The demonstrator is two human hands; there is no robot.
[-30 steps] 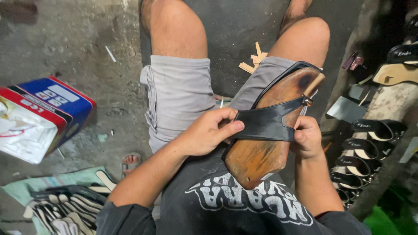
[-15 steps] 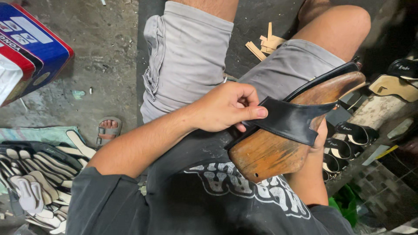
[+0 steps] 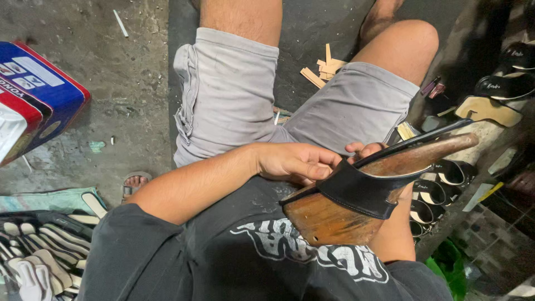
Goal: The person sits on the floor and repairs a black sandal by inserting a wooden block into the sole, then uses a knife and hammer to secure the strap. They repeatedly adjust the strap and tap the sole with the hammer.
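The wooden last [image 3: 356, 206] sits tilted in the lap, black strap [image 3: 362, 192] stretched across it. The left hand [image 3: 298, 161] has its fingers curled against the strap's edge; the right hand [image 3: 365, 149] is mostly hidden, so I cannot tell its grip. With pressure on one side only, the strap could slide askew.

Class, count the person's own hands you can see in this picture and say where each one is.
2. The left hand rests against the black strap on the wooden shoe form. The right hand is mostly hidden behind that form; only fingertips show.
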